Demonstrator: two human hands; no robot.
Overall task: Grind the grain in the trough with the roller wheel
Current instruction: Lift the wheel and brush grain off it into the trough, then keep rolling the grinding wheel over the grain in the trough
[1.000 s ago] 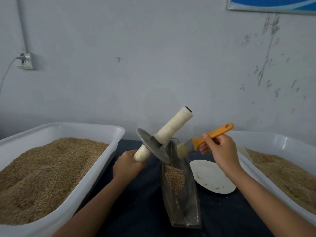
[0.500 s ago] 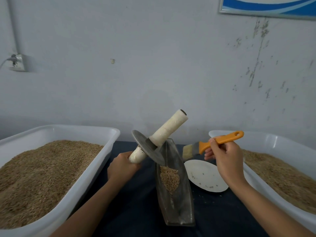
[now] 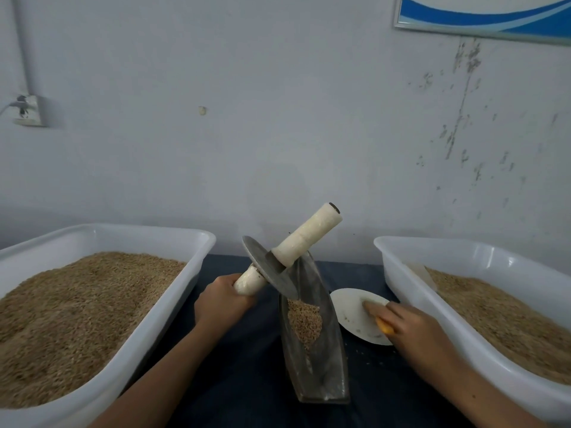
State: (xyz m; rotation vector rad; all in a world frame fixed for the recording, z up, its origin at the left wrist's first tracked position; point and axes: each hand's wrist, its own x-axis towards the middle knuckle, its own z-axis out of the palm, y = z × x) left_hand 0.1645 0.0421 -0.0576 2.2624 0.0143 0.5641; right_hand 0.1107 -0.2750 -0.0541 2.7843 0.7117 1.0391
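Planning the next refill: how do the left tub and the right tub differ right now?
The left tub is heaped with grain close to its rim; the right tub holds a lower fill, with bare wall showing. A pale scoop-like piece pokes from the right tub's grain; none shows in the left. Both are white plastic, flanking the trough.

Dark blue table [image 3: 244, 359] carrying: trough [image 3: 321, 350] sitting between left hand [image 3: 221, 304] and right hand [image 3: 414, 330]; white plate [image 3: 349, 307] lying under right hand; tubs sitting outside each hand, left tub [image 3: 123, 359], right tub [image 3: 432, 341].
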